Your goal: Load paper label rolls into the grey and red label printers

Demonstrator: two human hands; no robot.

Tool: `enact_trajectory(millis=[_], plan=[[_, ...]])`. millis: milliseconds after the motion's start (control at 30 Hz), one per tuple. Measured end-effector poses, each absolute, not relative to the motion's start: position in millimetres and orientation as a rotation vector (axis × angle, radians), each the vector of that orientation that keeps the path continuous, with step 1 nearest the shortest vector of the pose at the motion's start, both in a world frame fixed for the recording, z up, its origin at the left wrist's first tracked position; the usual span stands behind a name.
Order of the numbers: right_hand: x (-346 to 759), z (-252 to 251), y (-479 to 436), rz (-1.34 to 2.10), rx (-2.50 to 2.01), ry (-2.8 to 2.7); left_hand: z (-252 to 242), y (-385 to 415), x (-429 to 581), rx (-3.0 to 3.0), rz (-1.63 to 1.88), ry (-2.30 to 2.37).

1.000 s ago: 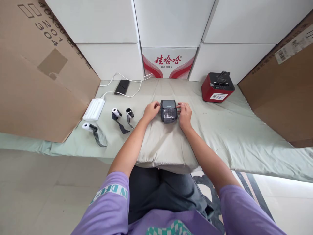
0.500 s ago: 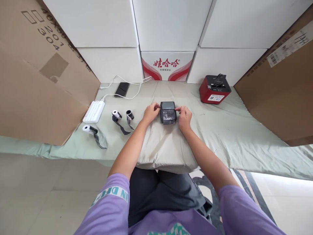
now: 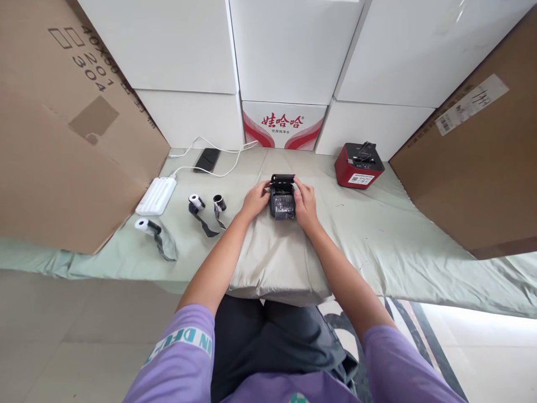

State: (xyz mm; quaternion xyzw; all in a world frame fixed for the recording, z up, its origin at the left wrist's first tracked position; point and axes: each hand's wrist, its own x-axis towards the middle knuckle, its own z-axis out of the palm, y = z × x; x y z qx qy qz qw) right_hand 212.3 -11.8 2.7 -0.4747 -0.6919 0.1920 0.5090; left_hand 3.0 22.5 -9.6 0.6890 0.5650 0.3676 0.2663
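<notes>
A small black portable printer [image 3: 282, 206] sits on the cloth in front of me, its lid [image 3: 282, 178] raised at the back. Clear plastic or tape with printed marks covers its front part. My left hand [image 3: 257, 199] grips the printer's left side, fingers bent at the lid hinge. On the other side my right hand [image 3: 305, 202] holds the body with the thumb, while its index finger touches the lid's right end. What lies inside the printer's compartment is too dark to make out.
To the left lie paper rolls with dark tails, among them a white roll [image 3: 147, 226] and a black-ended roll [image 3: 219, 202]. Behind them are a white power bank [image 3: 156, 196], a cable and a dark phone [image 3: 207, 160]. A red-and-black box-shaped device [image 3: 359, 165] stands right; cardboard boxes [image 3: 474, 168] flank the table.
The printer's lid has gone from closed to raised. My right hand has moved up to the lid's edge, and my left hand has closed in on the printer's side. The camera view has shifted slightly.
</notes>
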Motion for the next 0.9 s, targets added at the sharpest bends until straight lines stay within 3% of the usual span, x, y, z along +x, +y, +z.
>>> enact_trajectory(millis=[367, 600, 700, 900], plan=[[217, -9, 18, 0.634, -1.186, -1.841, -9, 24, 5, 1.832, 0.978, 1.582], [212, 57, 36, 0.354, -1.668, -2.124, -5, 23, 7, 1.836, 0.932, 1.615], [196, 86, 42, 0.390, -1.950, -2.329, -5, 24, 8, 1.846, 0.915, 1.633], [183, 93, 48, 0.379, -2.015, -2.460, -4, 24, 9, 1.827, 0.908, 1.643]])
